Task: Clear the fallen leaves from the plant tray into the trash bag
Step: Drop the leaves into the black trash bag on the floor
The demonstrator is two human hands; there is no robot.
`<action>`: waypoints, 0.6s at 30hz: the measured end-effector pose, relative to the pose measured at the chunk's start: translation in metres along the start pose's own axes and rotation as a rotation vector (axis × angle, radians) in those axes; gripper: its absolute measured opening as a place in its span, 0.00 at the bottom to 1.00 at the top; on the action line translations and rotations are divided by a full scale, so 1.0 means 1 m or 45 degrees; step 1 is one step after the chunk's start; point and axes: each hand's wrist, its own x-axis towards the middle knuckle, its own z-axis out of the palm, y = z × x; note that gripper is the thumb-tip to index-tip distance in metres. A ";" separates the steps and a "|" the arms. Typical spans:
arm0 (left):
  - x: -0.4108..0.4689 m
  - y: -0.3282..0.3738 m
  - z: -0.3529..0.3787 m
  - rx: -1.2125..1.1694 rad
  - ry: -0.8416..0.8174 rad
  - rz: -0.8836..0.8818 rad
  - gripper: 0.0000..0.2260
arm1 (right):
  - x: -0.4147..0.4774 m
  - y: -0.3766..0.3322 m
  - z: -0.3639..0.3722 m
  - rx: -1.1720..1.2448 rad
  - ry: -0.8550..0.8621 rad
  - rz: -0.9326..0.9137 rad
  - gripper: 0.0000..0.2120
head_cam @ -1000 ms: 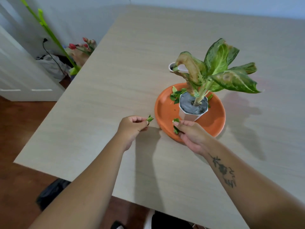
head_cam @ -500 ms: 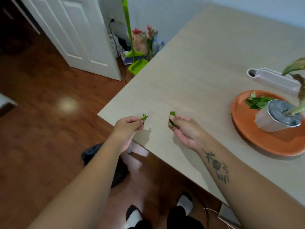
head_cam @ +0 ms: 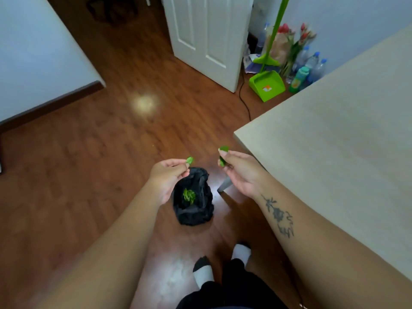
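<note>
A black trash bag (head_cam: 196,209) lies open on the wooden floor, with a small heap of green leaves (head_cam: 189,195) inside it. My left hand (head_cam: 168,177) pinches a small green leaf (head_cam: 190,160) above the bag's left rim. My right hand (head_cam: 239,172) holds green leaf pieces (head_cam: 223,156) between its fingertips, up and to the right of the bag, beside the table corner. The orange plant tray and the potted plant are out of view.
The beige table (head_cam: 334,139) fills the right side, its corner near my right hand. A table leg (head_cam: 224,185) stands right of the bag. My feet in socks (head_cam: 223,262) are below it. A green dustpan (head_cam: 267,85), bottles, flowers and a white door (head_cam: 205,36) are at the back.
My view has swung left from the table and plant tray down to the floor. Both hands carried their leaves off the table edge and now hover over the trash bag.
</note>
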 end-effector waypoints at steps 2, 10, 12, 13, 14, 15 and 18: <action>0.008 -0.011 -0.013 -0.016 0.056 -0.028 0.02 | 0.015 0.011 0.009 -0.047 0.005 0.038 0.03; 0.063 -0.077 -0.031 0.014 0.245 -0.130 0.04 | 0.108 0.068 0.003 -0.248 -0.003 0.221 0.06; 0.086 -0.099 -0.033 0.008 0.292 -0.160 0.03 | 0.138 0.089 -0.003 -0.298 0.009 0.256 0.09; 0.100 -0.112 -0.035 -0.005 0.311 -0.165 0.03 | 0.155 0.101 -0.007 -0.328 0.017 0.269 0.09; 0.112 -0.122 -0.036 -0.009 0.323 -0.165 0.03 | 0.172 0.114 -0.012 -0.363 0.017 0.280 0.06; 0.126 -0.137 -0.037 -0.005 0.337 -0.166 0.04 | 0.190 0.130 -0.017 -0.403 0.014 0.300 0.03; 0.162 -0.178 -0.042 0.014 0.353 -0.179 0.06 | 0.237 0.174 -0.036 -0.568 0.041 0.340 0.04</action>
